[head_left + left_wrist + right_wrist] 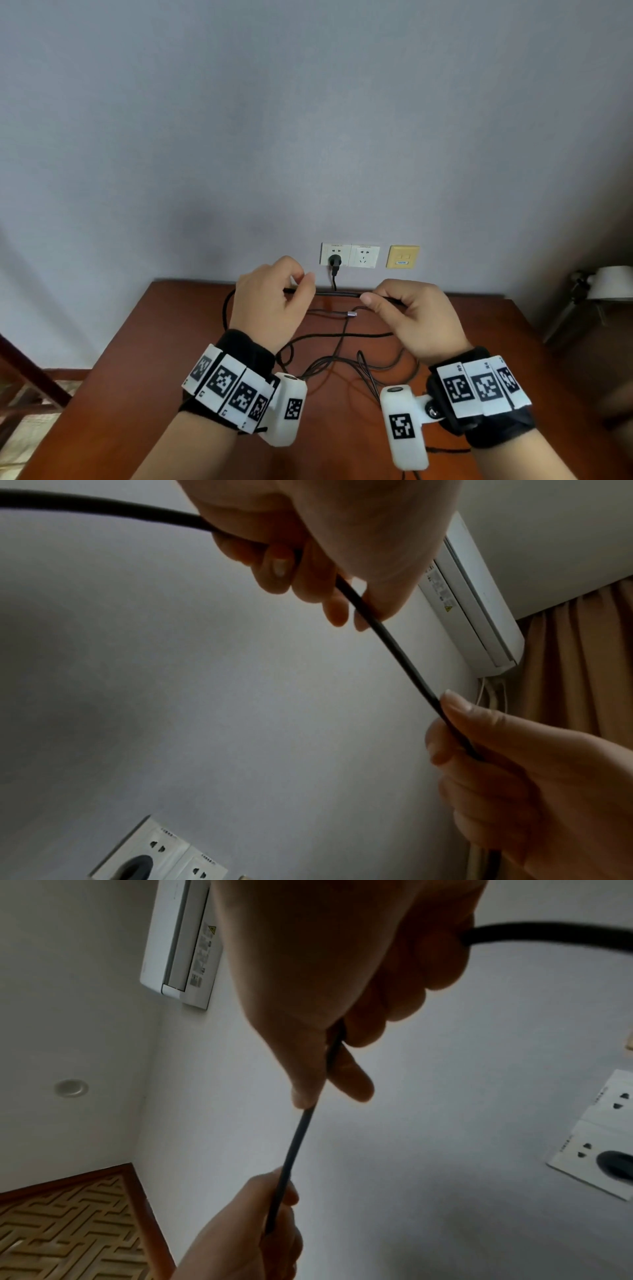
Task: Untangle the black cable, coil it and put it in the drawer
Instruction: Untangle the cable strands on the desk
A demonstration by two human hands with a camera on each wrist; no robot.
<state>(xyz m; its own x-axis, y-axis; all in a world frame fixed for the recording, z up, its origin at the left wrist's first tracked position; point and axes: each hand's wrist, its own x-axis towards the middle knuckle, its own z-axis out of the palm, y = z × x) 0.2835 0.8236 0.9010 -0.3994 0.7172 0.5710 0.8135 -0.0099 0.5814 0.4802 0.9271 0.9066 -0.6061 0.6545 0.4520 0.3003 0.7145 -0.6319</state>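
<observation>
The black cable (339,293) is held taut between both hands above the far edge of the brown wooden table (144,359). My left hand (305,284) pinches it on the left, with fingers curled round it in the left wrist view (394,647). My right hand (370,298) grips the other side between thumb and fingers, which the right wrist view shows on the cable (294,1150). The rest of the cable lies in a loose tangle (342,363) on the table beneath the hands, with a silver connector (352,313) among the loops. No drawer is in view.
A double wall socket (363,256) behind the table holds a black plug (334,263), beside a yellow wall plate (402,256). A white lamp (609,282) stands at the right. Dark wooden bars (27,377) are at the left. An air conditioner (479,601) hangs high on the wall.
</observation>
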